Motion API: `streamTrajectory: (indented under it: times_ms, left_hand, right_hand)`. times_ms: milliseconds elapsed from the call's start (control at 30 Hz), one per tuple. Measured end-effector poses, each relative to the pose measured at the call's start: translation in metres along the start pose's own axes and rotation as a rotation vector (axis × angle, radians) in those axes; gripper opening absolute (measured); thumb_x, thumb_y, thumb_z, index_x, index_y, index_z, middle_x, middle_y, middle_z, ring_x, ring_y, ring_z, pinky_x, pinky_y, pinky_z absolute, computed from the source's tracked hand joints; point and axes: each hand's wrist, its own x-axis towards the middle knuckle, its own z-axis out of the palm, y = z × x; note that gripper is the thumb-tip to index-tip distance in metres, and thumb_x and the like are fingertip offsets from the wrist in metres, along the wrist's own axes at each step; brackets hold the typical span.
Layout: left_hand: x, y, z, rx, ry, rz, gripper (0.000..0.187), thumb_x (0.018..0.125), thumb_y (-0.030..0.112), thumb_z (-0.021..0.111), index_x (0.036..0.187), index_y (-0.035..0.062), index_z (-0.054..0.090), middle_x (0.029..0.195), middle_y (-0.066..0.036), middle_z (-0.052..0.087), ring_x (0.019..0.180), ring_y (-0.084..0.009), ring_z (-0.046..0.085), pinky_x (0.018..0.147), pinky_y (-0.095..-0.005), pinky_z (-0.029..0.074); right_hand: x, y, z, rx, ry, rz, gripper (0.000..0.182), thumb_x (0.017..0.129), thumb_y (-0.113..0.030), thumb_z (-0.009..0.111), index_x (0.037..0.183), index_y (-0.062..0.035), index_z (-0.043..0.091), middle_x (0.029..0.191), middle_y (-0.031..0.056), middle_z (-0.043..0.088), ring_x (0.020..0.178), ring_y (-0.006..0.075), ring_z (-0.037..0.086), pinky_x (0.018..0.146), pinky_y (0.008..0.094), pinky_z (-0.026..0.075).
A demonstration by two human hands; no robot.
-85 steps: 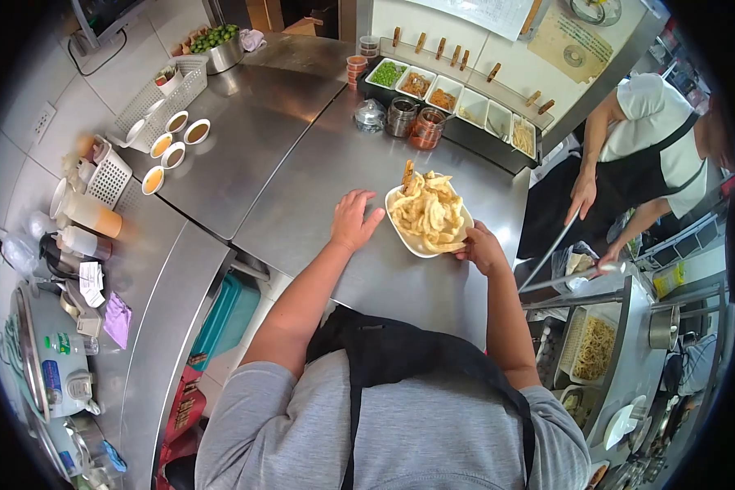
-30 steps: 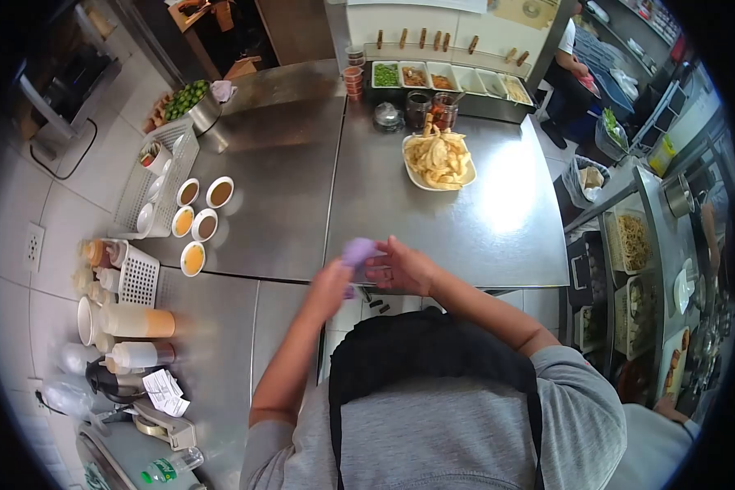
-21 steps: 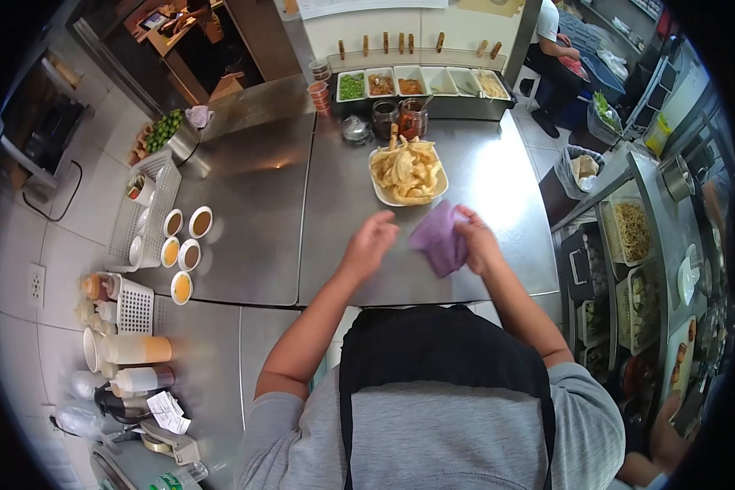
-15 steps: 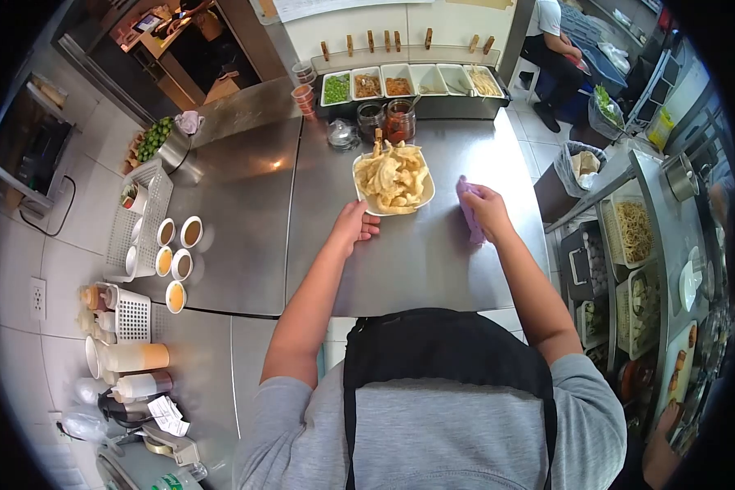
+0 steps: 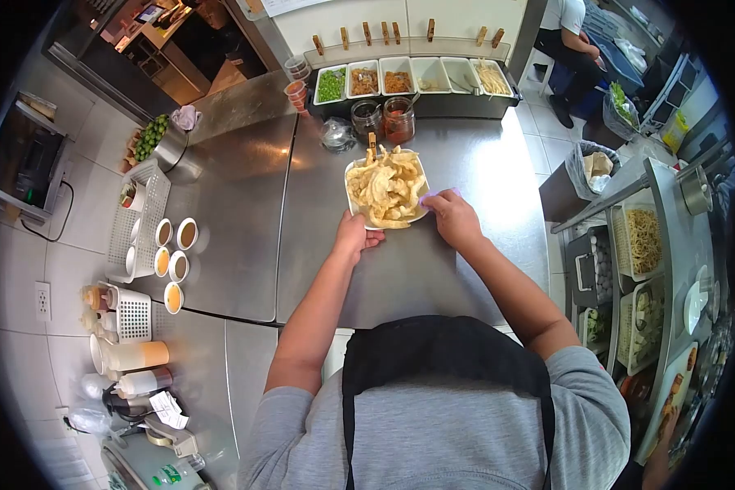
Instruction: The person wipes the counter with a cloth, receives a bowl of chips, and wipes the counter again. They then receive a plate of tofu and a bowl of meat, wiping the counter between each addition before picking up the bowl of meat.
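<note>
A white squarish bowl (image 5: pixel 351 196) heaped with pale golden fried crackers (image 5: pixel 385 186) stands on the steel table in front of me. My left hand (image 5: pixel 354 235) holds the bowl at its near-left corner, thumb up along the side and fingers curled beneath the rim. At the opposite side, my right hand (image 5: pixel 455 219) pinches a purple cloth (image 5: pixel 429 197) against the bowl's right edge; most of the cloth is hidden behind my fingers. A wooden clothespin (image 5: pixel 372 140) stands up at the bowl's far edge.
Beyond the bowl are two glass jars (image 5: pixel 399 121) and a rack of topping tubs (image 5: pixel 397 75). Several sauce cups (image 5: pixel 180 265) sit to the left beside a white basket (image 5: pixel 143 220). Shelves (image 5: pixel 657 237) and a lined bin (image 5: pixel 576 175) flank the right. Another person (image 5: pixel 563 49) sits at the back right.
My right hand has brought the purple cloth left, from the table to the bowl's right edge. My left hand keeps its hold on the bowl. The view has shifted slightly.
</note>
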Motion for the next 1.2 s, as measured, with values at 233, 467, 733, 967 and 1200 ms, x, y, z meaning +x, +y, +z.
streamTrajectory:
  times_ms: [233, 467, 733, 967, 1200]
  left_hand:
    - [-0.058, -0.021, 0.003, -0.026, -0.202, -0.110, 0.037, 0.091, 0.034, 0.031, 0.113, 0.0045, 0.033, 0.085, -0.019, 0.057, 0.065, -0.0235, 0.060, 0.052, -0.0296, 0.049]
    - [-0.022, -0.012, -0.053, 0.021, -0.103, -0.089, 0.053, 0.090, 0.047, 0.023, 0.124, 0.0074, 0.032, 0.073, -0.012, 0.057, 0.051, -0.0149, 0.055, 0.041, -0.0213, 0.040]
    - [0.002, 0.003, -0.034, 0.272, -0.039, 0.119, 0.035, 0.092, 0.033, 0.023, 0.102, 0.0071, 0.045, 0.065, -0.004, 0.056, 0.046, -0.0097, 0.050, 0.040, -0.0208, 0.039]
    - [-0.019, -0.017, -0.024, 0.206, -0.024, 0.085, 0.031, 0.091, 0.031, 0.025, 0.100, 0.0050, 0.040, 0.068, -0.006, 0.057, 0.050, -0.0125, 0.055, 0.041, -0.0224, 0.041]
    - [-0.070, -0.037, -0.004, 0.236, -0.105, 0.003, 0.030, 0.088, 0.028, 0.034, 0.105, 0.0043, 0.035, 0.075, -0.010, 0.058, 0.056, -0.0152, 0.058, 0.044, -0.0235, 0.042]
  right_hand:
    - [-0.007, 0.039, -0.044, 0.851, -0.212, 0.751, 0.013, 0.078, -0.001, 0.048, 0.084, -0.0060, 0.059, 0.080, 0.0045, 0.058, 0.072, 0.0120, 0.057, 0.062, 0.0246, 0.047]
    - [-0.009, 0.023, -0.045, 1.025, -0.038, 0.869, 0.014, 0.078, 0.001, 0.047, 0.086, -0.0018, 0.057, 0.076, 0.0044, 0.057, 0.065, 0.0096, 0.052, 0.059, 0.0223, 0.044]
    - [-0.013, 0.007, -0.002, 1.095, 0.025, 0.783, 0.017, 0.081, -0.001, 0.045, 0.095, -0.0015, 0.056, 0.081, 0.0053, 0.058, 0.067, 0.0100, 0.053, 0.059, 0.0229, 0.045]
    - [-0.050, -0.007, 0.015, 1.536, 0.182, 1.027, 0.021, 0.081, 0.001, 0.040, 0.100, -0.0030, 0.048, 0.085, 0.0080, 0.057, 0.069, 0.0158, 0.057, 0.061, 0.0280, 0.049]
    - [-0.076, -0.022, 0.011, 1.461, 0.050, 1.010, 0.022, 0.079, 0.003, 0.041, 0.098, -0.0043, 0.048, 0.083, 0.0071, 0.057, 0.069, 0.0157, 0.057, 0.061, 0.0284, 0.049]
